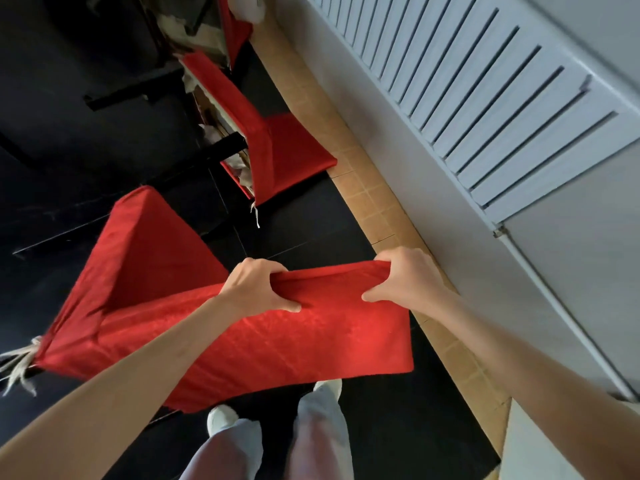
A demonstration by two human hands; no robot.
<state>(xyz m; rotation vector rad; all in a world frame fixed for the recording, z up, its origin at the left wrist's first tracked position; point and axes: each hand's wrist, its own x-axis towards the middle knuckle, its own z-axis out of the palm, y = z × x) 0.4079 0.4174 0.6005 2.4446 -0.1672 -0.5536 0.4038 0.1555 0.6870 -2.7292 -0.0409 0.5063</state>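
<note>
Hands: your left hand (258,289) gripped the top edge of the red fabric chair cover (277,337). The forearm came up from the lower left, the knuckles were raised, and the fingers were curled together over the far side of the hem. The thumb lay flat along the near face. Your right hand (405,277) held the same edge further along, with the forearm coming in from the lower right. Its fingers were curled over the hem and bunched the cloth at the corner, and the thumb pressed the near face, pointing toward the left hand. The fingertips of both hands were hidden behind the fabric.

Cover: it hung stretched over the chair back right in front of you. The near panel was taut between your hands and hung down past your knees. The seat part ran off to the left.

Surroundings:
- Frayed off-white tie cords (17,365) stuck out at the cover's lower left corner.
- A dark table (69,98) stood beyond the chair.
- A second red-covered chair (273,147) stood further along, well apart, with a white string (255,213) dangling from it.
- Your white shoes (221,417) and pale trousers (318,427) stood on the black floor (311,220), just below the cover's lower hem.
- To the right ran a tan tiled strip (363,188), then a white louvred door (485,81).
</note>
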